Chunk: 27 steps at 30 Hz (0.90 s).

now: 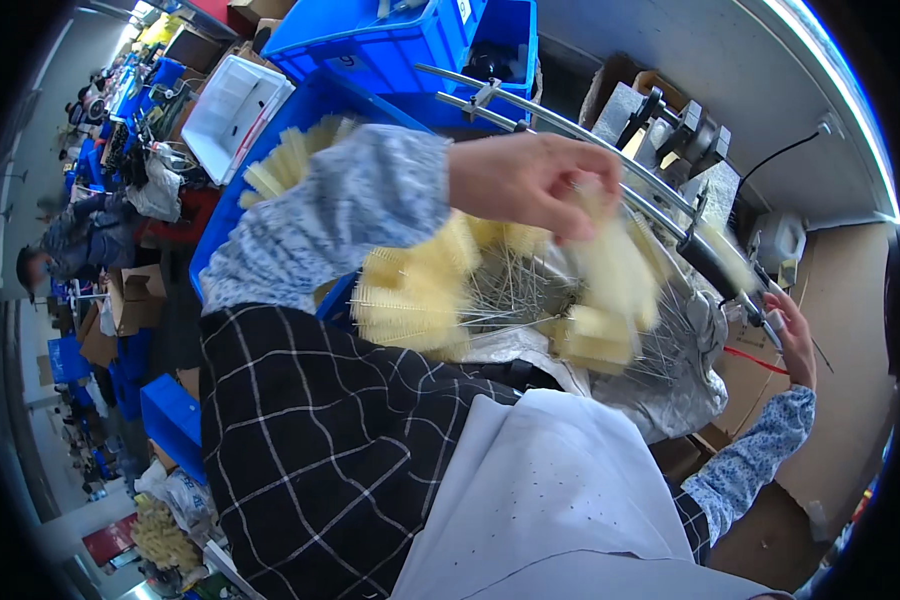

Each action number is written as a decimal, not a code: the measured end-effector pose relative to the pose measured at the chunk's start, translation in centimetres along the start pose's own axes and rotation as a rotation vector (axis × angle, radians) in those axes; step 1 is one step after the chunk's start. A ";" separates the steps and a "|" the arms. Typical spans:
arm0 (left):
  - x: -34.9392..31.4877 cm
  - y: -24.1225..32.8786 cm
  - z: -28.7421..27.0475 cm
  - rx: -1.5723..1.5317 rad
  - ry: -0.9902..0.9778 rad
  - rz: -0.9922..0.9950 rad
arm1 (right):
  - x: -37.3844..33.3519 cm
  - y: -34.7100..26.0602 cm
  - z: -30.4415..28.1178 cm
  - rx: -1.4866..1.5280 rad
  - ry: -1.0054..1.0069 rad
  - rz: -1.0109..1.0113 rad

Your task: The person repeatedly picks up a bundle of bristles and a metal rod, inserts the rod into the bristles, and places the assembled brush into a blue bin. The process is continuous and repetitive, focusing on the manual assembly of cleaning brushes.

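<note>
My left hand (530,180) reaches across the middle from a blue‑white patterned sleeve. Its fingers pinch a pale yellow bristle brush (610,265) that hangs blurred below them. Under it lies a pile of the same yellow brushes (410,300) with thin wire stems (505,290), resting on a silvery sheet (670,385) over my lap. My right hand (795,340) is far right, fingers closed at the end of another yellow brush (725,255) that lies along a black rod (715,270) of a machine; what exactly it grips is hard to make out.
Curved metal rails (560,125) run behind the pile. Blue crates (380,45) and a white tray (225,105) stand at the back, one crate holding more brushes (290,160). A white jug (775,240) and cardboard (840,330) are at right. A person (80,240) sits far left.
</note>
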<state>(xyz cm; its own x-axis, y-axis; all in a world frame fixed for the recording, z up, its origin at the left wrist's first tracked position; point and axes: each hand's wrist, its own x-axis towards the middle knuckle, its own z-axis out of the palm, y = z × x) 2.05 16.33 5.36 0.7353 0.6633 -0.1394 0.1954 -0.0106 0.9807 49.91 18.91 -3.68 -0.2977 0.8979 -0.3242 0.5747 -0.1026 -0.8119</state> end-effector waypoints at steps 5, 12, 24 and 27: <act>5.1 0.2 4.6 0.247 0.117 0.054 | 0.1 -10.0 10.8 0.263 -0.259 -0.213; 1.9 0.1 3.7 0.396 0.045 -0.097 | 1.3 -10.9 16.4 0.159 -0.092 -0.357; -7.3 -3.7 -0.6 0.735 0.067 -0.569 | 12.7 -0.2 8.9 -0.893 0.676 -0.039; -6.7 -3.3 -0.6 0.671 0.062 -0.542 | 13.4 0.1 9.0 -0.915 0.674 -0.053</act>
<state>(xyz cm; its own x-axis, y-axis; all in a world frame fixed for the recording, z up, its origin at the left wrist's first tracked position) -3.94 12.37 3.17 0.3969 0.7442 -0.5373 0.8649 -0.1073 0.4903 39.11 27.11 -12.46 -0.0266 0.9674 0.2520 0.9966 0.0452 -0.0684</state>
